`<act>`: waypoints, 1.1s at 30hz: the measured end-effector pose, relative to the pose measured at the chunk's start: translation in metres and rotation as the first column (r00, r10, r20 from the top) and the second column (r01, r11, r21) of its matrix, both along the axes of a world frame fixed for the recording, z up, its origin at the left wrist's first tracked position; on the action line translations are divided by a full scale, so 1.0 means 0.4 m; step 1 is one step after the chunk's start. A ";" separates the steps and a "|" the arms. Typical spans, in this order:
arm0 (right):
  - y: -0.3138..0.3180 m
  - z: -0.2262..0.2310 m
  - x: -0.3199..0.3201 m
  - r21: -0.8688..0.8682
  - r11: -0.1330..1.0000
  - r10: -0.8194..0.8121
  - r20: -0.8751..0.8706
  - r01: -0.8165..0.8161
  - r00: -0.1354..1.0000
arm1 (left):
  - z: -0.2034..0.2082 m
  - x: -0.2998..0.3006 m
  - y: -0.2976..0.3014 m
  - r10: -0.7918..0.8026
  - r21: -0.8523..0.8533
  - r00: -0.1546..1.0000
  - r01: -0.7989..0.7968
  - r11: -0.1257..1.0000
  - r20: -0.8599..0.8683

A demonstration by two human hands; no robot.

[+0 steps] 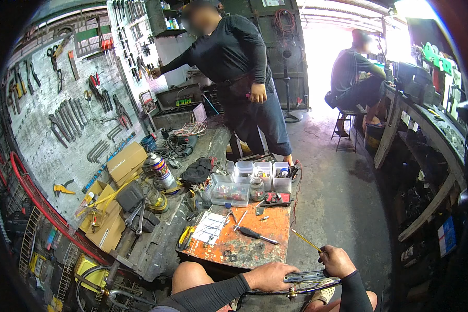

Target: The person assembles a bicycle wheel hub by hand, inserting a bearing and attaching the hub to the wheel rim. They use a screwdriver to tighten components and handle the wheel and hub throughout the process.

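Observation:
My left hand (269,276) reaches in from the lower edge, its fingers closed on one end of a long grey metal bar (308,276) with slots in it. My right hand (340,261) is at the bar's other end. A thin yellow stick (307,241), which looks like a pencil, is pinched between its fingers and points up and to the left. Under the bar, near my knees, runs a dark curved rod (317,287) with a brass-coloured fitting (292,294). My hands partly hide both ends of the bar.
An orange worktable (265,223) ahead holds a screwdriver (256,235), a paper sheet (211,228), black rings (230,255) and plastic bins (262,171). Tools hang on the left wall board (41,125). One person (223,57) stands beyond the table; another (353,73) sits at the right.

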State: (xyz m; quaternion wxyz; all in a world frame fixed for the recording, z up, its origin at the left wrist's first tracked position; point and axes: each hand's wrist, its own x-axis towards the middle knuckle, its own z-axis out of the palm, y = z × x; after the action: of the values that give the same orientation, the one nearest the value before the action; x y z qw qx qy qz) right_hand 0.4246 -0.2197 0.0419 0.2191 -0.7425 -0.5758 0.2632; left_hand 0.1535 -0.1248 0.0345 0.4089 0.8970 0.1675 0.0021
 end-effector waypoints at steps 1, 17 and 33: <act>0.000 -0.002 0.001 0.001 1.000 -0.001 0.003 0.001 1.000 | 0.003 0.001 -0.001 -0.002 0.000 1.000 0.002 1.000 -0.004; 0.003 0.016 -0.004 -0.056 0.998 0.032 0.013 -0.031 0.999 | 0.004 -0.004 -0.004 0.010 0.011 1.000 -0.009 1.000 -0.024; 0.180 0.014 -0.026 -0.005 0.978 0.210 0.113 -0.211 0.971 | -0.062 0.009 -0.025 0.176 0.099 0.983 -0.181 0.978 0.061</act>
State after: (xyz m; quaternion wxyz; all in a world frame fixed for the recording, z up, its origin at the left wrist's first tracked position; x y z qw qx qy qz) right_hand 0.4143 -0.1478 0.0475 0.1598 -0.6902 -0.6635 0.2403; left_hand 0.1569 -0.1346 0.0096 0.3639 0.8982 0.2363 0.0709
